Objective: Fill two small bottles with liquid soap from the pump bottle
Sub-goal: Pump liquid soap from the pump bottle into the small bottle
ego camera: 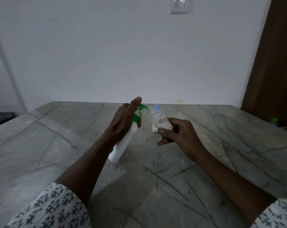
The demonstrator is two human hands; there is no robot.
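Your left hand [123,122] is wrapped round the neck of the pump bottle [124,142], which is tilted with its base toward you and lifted off the table [48,145]; your forefinger lies over the green pump head [142,107]. Your right hand [177,134] grips a small clear bottle [160,121] by its lower end, tilted so that its mouth meets the spout. White soap shows inside it, part full. Just behind it stands something with a pale blue cap [156,106], probably the second small bottle, though most of it is hidden.

The pump bottle is stiff plastic and looks light enough for one hand; the neck is the right place to hold, since it leaves a finger free to press. The small bottle is thin, clear and probably soft, so hold it low and gently: squeezing could push soap out, and any spill will make it slippery. Its mouth is narrow, so keep the spout touching the rim.

You have plenty of room. The table is bare to the left, right and near you, and its edges are well apart from your hands. The wall [139,55] closes off the far side, and a green-topped item [274,119] sits far right, out of your way.
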